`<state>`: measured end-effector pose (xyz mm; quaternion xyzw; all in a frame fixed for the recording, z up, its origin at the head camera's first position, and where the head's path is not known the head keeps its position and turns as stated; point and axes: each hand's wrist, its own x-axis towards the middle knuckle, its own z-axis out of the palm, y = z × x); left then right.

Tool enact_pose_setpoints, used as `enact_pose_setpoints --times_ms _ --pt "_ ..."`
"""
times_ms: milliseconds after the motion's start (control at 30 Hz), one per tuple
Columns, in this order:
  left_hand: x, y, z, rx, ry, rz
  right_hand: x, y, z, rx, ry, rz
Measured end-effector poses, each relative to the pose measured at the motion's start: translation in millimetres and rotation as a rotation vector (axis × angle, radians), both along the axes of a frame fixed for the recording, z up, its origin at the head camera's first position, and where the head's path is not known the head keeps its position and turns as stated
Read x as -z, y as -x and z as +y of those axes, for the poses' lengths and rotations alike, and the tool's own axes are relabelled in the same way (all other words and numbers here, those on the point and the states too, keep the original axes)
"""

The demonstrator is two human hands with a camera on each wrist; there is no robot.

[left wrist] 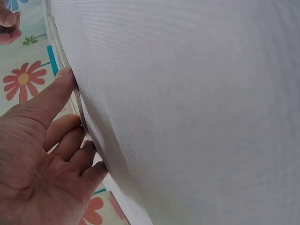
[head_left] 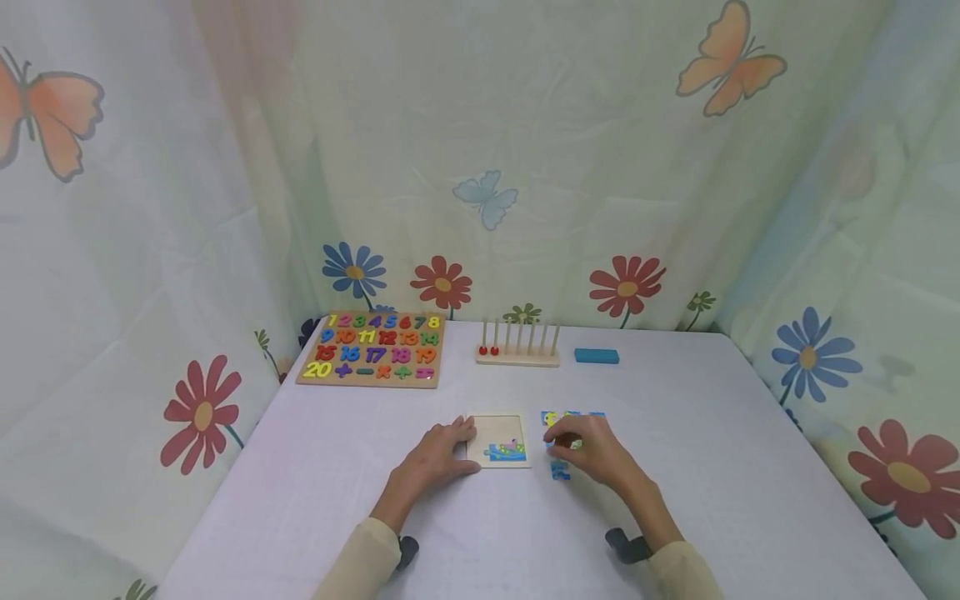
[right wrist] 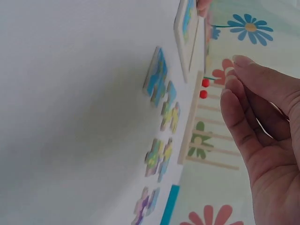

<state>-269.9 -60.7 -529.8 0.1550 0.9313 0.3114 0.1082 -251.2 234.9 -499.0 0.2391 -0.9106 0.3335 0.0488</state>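
A small square wooden puzzle tray (head_left: 491, 427) lies on the table, with joined blue, green and pink jigsaw pieces (head_left: 507, 452) along its lower right. My left hand (head_left: 437, 454) holds the tray's left side, thumb at the near corner and fingers at the far one. In the left wrist view its fingertips (left wrist: 99, 169) press the edge. My right hand (head_left: 592, 446) hovers over loose jigsaw pieces (head_left: 560, 472) to the tray's right. Its fingers are bent, thumb close to the index fingertip, and nothing shows between them in the right wrist view. Several loose pieces (right wrist: 157, 75) lie in a line there.
At the back left lies a board of coloured numbers (head_left: 367, 350). Behind the tray stands a wooden peg rack (head_left: 517, 360) with red beads on two pegs, and beside it a teal block (head_left: 597, 356). Flowered curtains (head_left: 480, 125) enclose the white table (head_left: 300, 500).
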Motion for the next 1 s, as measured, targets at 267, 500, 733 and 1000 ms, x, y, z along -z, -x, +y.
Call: enact_pose_setpoints --times_ms 267,500,733,1000 --pt "-0.5 0.1 0.4 -0.008 0.000 -0.002 -1.8 7.5 -24 -0.074 0.003 0.015" --pt "-0.9 -1.7 1.3 -0.019 0.008 -0.012 0.8 15.9 -44 -0.136 0.007 -0.003" --pt "-1.7 -0.1 1.0 0.001 0.019 0.001 11.0 26.9 -56 -0.158 -0.016 -0.045" --pt "-2.9 0.0 0.7 0.005 0.003 0.006 18.2 33.3 -65 -0.111 -0.046 -0.107"
